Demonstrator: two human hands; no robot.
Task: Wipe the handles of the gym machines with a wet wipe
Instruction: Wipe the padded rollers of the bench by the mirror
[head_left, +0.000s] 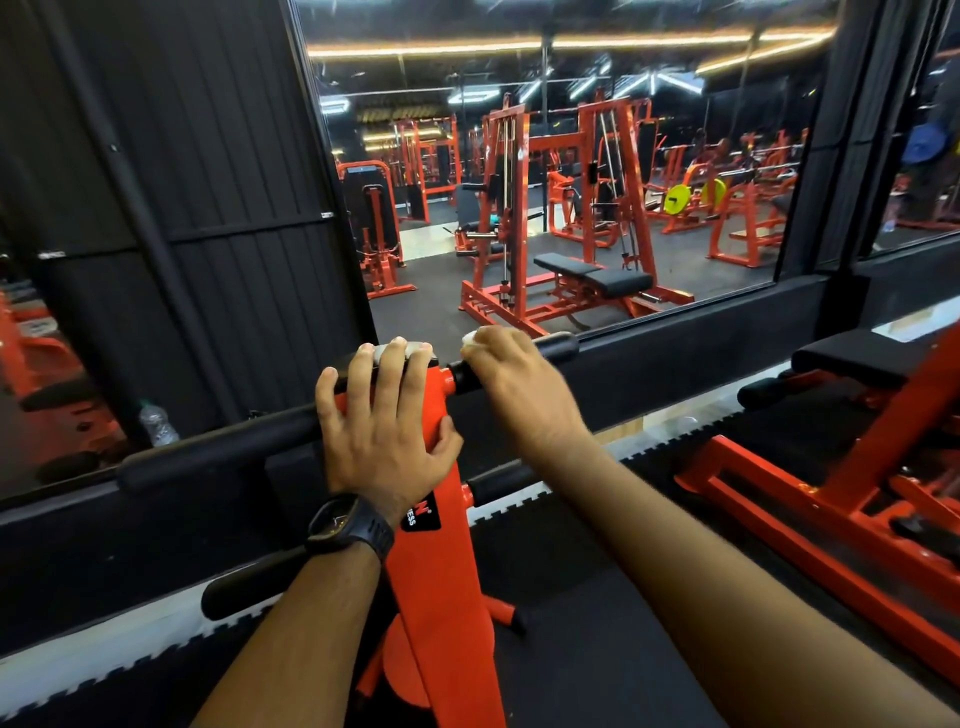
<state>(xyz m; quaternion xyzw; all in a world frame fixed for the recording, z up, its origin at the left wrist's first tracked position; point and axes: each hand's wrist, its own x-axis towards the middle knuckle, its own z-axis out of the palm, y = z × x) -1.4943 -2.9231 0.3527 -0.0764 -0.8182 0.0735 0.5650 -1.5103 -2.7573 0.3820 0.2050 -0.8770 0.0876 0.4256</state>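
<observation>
- The left hand (387, 415), a black watch (348, 525) at its wrist, lies over the top of the orange upright (441, 597).
- The right hand (519, 384) curls round the black right handle (558, 345), a white wet wipe (470, 339) showing at its fingers.

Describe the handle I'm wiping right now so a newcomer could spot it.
Find the big glass pane on the black wall; an orange post stands before it, with the left hand resting on its top. The handle is the short black bar jutting right from the post's top. Alone among the post's black bars, it has the right hand round it with a white wipe.
</observation>
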